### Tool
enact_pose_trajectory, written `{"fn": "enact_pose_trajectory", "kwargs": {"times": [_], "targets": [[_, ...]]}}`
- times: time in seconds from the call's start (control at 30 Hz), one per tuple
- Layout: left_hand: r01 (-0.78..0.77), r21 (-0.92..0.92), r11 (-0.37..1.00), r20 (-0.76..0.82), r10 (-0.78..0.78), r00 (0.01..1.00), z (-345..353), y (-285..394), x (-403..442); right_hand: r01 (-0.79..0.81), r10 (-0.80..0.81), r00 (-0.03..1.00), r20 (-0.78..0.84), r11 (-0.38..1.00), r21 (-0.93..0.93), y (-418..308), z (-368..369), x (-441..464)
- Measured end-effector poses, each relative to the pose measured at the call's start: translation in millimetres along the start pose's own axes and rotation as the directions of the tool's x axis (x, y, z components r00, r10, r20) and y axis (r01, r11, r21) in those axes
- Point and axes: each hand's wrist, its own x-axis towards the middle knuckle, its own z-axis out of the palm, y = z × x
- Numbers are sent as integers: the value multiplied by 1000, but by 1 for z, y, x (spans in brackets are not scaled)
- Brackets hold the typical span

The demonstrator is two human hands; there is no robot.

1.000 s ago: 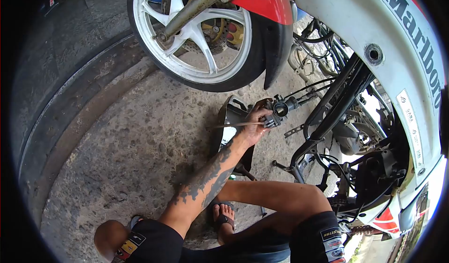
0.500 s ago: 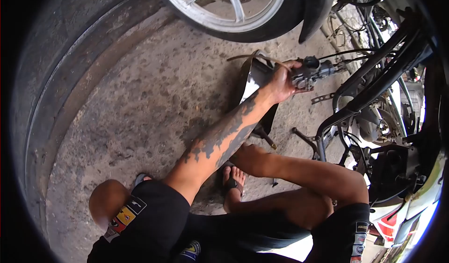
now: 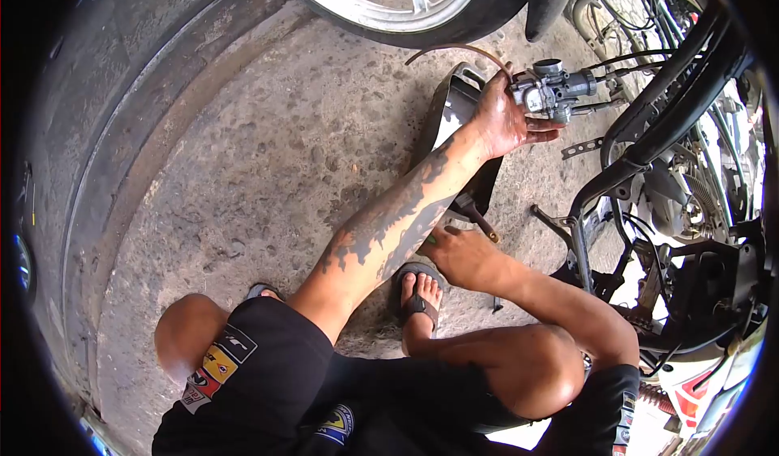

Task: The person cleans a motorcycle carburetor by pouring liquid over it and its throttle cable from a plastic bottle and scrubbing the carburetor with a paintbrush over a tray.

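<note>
My left hand (image 3: 503, 119) reaches up and right, palm up, and supports a metal carburetor (image 3: 552, 91) with its fingers partly beneath it. A thin brown hose (image 3: 454, 48) curves away leftward from the carburetor, and black cables (image 3: 629, 60) run from its right end toward the motorcycle frame. Below my left forearm, my right hand (image 3: 462, 257) is closed, its fingertips partly hidden by that forearm. A small green bit shows at its fingers, too little to name. Close above this hand lies a brownish handle (image 3: 479, 219), at the end of a dark, shiny tray-like piece (image 3: 434, 123) on the floor.
A white-spoked wheel (image 3: 418, 10) with a black tyre stands at the top. The motorcycle's black frame tube (image 3: 641, 148) and engine parts fill the right side. A dark curved ledge (image 3: 122, 123) borders the concrete floor (image 3: 243, 164) on the left. My sandalled foot (image 3: 422, 294) is below my right hand.
The carburetor has turned in my left hand and moved slightly up and right; my left fingers have stretched out more. My right hand has moved slightly right and up, showing more from behind the forearm.
</note>
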Motion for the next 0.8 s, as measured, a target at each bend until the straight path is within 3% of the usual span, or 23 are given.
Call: {"fn": "enact_pose_trajectory", "kwargs": {"times": [0.07, 0.13, 0.2, 0.33, 0.5, 0.53, 0.6, 0.63, 0.73, 0.8], "targets": [[-9, -44, 999, -63, 6, 998, 11, -2, -6, -6, 6, 1000, 7, 1000, -7, -3, 0, 0], [-25, -82, 996, -3, 25, 1000, 8, -4, -4, 64, -62, 995, -80, 998, 20, -3, 10, 0], [-61, -155, 986, 7, 63, 998, 9, -8, -4, 29, -29, 999, 17, 1000, 10, -8, 6, 2], [-112, -156, 981, -36, 108, 993, 9, -11, -4, -53, 53, 999, -7, 998, 32, -17, 0, -2], [-130, -228, 965, 24, 139, 990, 10, -12, -7, -50, 54, 998, -32, 991, 125, -12, 9, -13], [-163, -196, 967, 36, 173, 984, 9, -15, -8, -94, 90, 995, 31, 983, 156, -13, 6, -15], [-170, -155, 973, 67, 182, 981, 16, -17, -12, -92, 101, 994, -41, 979, 182, -13, 5, -23], [-175, -92, 980, 52, 181, 982, 19, -18, -12, -54, 75, 990, -121, 983, 173, -10, 15, -25], [-163, 57, 985, -38, 166, 985, 9, -25, -1, -69, 95, 986, -139, 981, 179, -7, 23, -31], [-161, 39, 986, -69, 163, 984, 7, -29, 1, -107, 142, 981, -135, 966, 236, -6, 26, -36]]}}
